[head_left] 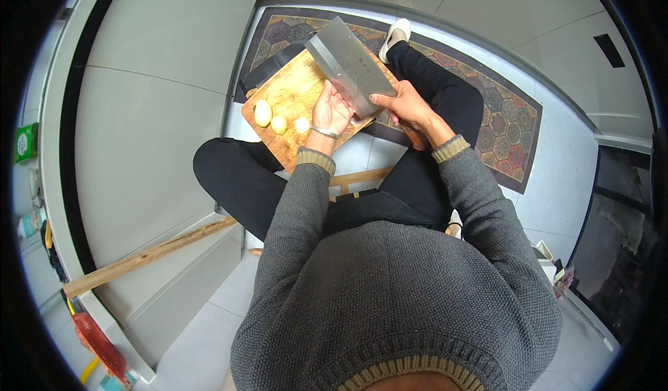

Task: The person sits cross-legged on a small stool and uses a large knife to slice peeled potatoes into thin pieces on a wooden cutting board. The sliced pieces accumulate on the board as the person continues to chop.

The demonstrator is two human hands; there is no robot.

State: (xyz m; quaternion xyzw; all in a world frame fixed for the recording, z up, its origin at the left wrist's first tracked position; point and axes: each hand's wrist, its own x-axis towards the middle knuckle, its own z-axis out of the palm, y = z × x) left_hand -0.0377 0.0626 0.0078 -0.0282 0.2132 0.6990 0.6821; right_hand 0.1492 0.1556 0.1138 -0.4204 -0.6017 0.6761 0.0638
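Note:
A cleaver (350, 65) with a wide steel blade is tilted over a wooden cutting board (292, 86). My right hand (409, 106) grips it where the blade meets the wooden handle, thumb on the blade's face. Palm up, my left hand (332, 110) is beside the lower edge of the blade with its fingers partly curled; whether the fingertips touch the steel I cannot tell. Several pale yellow-green, rounded pieces of produce, perhaps peeled potatoes (263, 113), lie on the board's left part. The smallest one (301, 125) is right beside my left wrist.
Under the board's far side is a dark object (276, 62). A patterned mat (503, 130) covers part of the tiled floor, with pale cabinet panels (151, 130) at the left. A wooden strip (151, 255) juts out at lower left, near a red plastic basket (99, 341).

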